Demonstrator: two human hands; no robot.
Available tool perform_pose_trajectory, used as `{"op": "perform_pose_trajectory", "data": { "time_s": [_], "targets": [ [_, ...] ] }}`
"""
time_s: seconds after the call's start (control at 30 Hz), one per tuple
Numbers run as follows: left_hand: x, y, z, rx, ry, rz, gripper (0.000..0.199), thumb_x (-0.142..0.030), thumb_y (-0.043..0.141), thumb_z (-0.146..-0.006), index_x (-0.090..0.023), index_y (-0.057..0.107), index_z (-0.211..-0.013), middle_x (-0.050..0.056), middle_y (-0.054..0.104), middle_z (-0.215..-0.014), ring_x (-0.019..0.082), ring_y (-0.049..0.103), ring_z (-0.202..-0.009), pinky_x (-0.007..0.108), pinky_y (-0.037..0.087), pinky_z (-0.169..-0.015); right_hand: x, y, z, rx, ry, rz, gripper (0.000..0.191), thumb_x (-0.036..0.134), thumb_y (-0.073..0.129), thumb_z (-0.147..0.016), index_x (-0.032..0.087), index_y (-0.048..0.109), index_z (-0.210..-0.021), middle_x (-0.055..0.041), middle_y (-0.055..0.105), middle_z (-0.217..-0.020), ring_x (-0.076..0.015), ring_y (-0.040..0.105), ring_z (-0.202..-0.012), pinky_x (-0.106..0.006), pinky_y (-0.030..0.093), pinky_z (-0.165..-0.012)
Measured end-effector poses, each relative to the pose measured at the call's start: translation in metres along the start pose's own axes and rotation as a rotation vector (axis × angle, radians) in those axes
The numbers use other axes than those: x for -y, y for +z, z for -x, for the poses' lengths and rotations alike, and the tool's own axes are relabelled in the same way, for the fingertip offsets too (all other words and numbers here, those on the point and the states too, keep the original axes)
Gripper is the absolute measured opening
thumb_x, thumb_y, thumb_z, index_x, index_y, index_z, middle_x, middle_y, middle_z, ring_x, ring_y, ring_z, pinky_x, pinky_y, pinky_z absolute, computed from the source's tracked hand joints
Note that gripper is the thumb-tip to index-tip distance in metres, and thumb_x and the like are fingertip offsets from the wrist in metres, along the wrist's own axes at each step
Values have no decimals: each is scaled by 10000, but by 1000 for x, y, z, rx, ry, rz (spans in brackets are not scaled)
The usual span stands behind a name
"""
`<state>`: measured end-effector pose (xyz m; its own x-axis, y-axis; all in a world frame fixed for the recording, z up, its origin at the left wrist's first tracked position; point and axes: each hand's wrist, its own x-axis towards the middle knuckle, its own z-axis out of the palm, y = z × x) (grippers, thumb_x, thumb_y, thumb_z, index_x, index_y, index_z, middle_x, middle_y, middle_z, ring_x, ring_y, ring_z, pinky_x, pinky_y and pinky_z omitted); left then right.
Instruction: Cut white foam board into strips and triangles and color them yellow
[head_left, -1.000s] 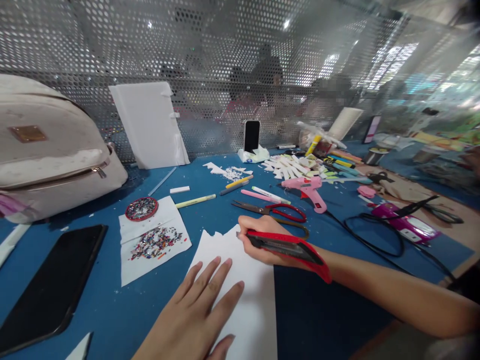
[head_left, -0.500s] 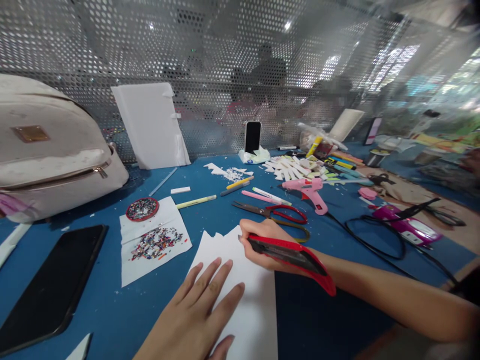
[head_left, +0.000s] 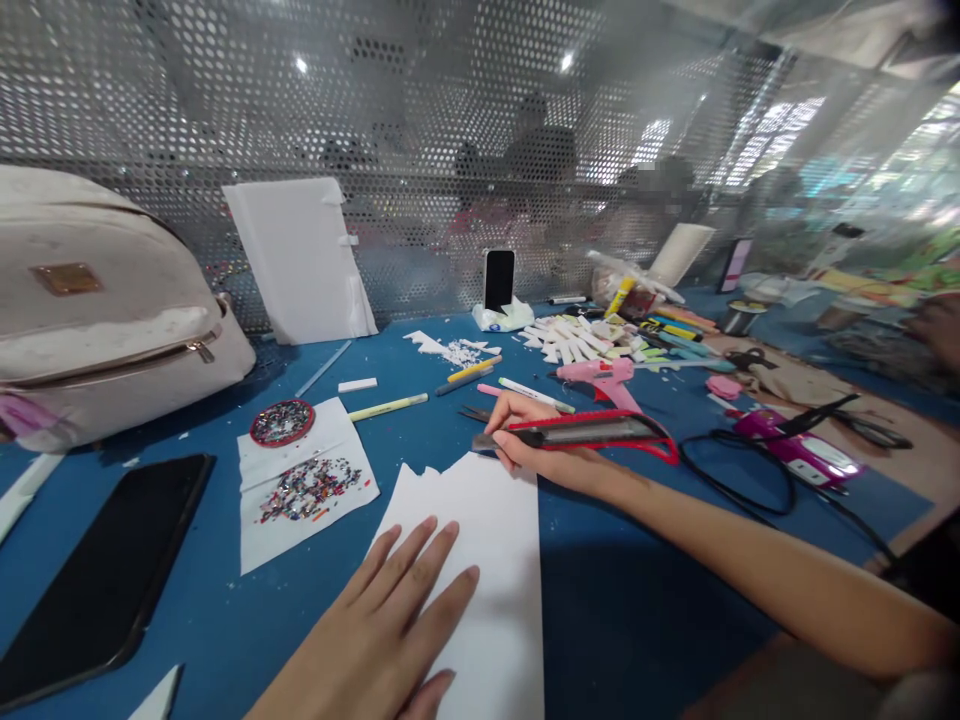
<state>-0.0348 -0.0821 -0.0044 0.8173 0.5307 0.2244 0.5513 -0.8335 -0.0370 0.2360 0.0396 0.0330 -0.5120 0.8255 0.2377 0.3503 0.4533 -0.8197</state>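
Observation:
A white sheet (head_left: pixel 499 560) with a jagged, cut far edge lies on the blue table in front of me. My left hand (head_left: pixel 405 610) rests flat on its left part, fingers spread. Between the fingers of my right hand (head_left: pixel 529 435) is a red and black utility knife (head_left: pixel 600 430). Its blade points left, near the sheet's far right corner; whether it touches the sheet I cannot tell. Behind that hand, scissors (head_left: pixel 474 413) are mostly hidden. Left of the sheet, a creased paper (head_left: pixel 259 535) bears small colourful beads (head_left: pixel 311 488) and a round red-rimmed dish (head_left: pixel 282 423) full of them.
A pink glue gun (head_left: pixel 600 375) lies beyond the knife, its cord running right to a purple device (head_left: pixel 795 450). White strips (head_left: pixel 574 340) are heaped at the back. A dark phone (head_left: pixel 112 560) and a backpack (head_left: pixel 112 320) stand at left. Another person's hand (head_left: pixel 934 325) shows far right.
My right hand has moved slightly up and away from the sheet, and the knife has turned from a steep slant to nearly level. My left hand stays on the sheet.

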Motion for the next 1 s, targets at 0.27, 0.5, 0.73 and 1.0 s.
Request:
{"op": "perform_pose_trajectory", "data": {
  "time_s": [0.27,0.5,0.73,1.0],
  "targets": [
    [4,0,2,-37,46,-113,651,-145,469,-932,-221,361,-1569,125,387,-1608,340,391,-1466,517,451,-1116,-10,2,-5,-121,-12,386,21,206,590,-881,205,571,-889,6,653,-795,-146,580,-652,-262,402,-628],
    [3,-7,3,-8,-43,-203,663,-131,469,-948,-286,339,-1579,110,442,-1579,330,411,-1455,523,451,-1116,3,6,6,26,110,165,98,282,549,-958,221,516,-888,47,623,-661,-132,614,-561,-228,433,-554],
    [10,0,4,-15,103,-173,498,-230,421,-1047,-222,413,-1544,134,461,-1559,316,454,-1430,471,509,-1068,1,10,10,156,27,63,186,367,594,-952,193,574,-890,26,623,-678,-120,584,-607,-214,424,-566],
    [14,16,8,-72,83,-139,497,-335,328,-1084,-219,380,-1564,147,421,-1581,329,422,-1448,499,508,-1064,-5,14,11,224,3,131,86,285,651,-884,205,647,-915,8,717,-842,-133,645,-704,-207,432,-595]
  ]
}}
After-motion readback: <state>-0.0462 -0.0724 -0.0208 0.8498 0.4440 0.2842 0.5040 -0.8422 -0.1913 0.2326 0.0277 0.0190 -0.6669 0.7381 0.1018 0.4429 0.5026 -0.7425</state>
